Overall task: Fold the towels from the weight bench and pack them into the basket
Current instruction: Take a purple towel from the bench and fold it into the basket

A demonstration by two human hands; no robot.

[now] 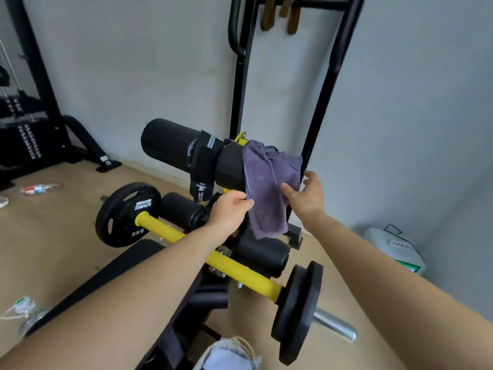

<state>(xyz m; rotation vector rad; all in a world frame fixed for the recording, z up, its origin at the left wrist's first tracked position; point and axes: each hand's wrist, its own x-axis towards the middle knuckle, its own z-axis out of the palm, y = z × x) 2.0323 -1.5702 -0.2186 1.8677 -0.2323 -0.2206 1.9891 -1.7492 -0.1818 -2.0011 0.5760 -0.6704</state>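
Note:
A purple towel (269, 182) hangs over the right end of the upper black foam roller (170, 148) of the weight bench (128, 268). My left hand (232, 209) pinches the towel's left edge between thumb and fingers. My right hand (306, 196) is spread open against the towel's right side, fingers apart, touching the cloth without a clear grip. At the bottom edge a basket rim (229, 345) with frayed woven trim shows a pale blue cloth (226, 360) inside.
A yellow bar (240, 268) carries black weight plates, one at the left (125, 214) and one at the right (296, 311). A black rack upright (328, 81) stands behind the towel. A white plastic jug (394, 249) sits by the wall. Plastic bottles (40, 188) lie on the floor.

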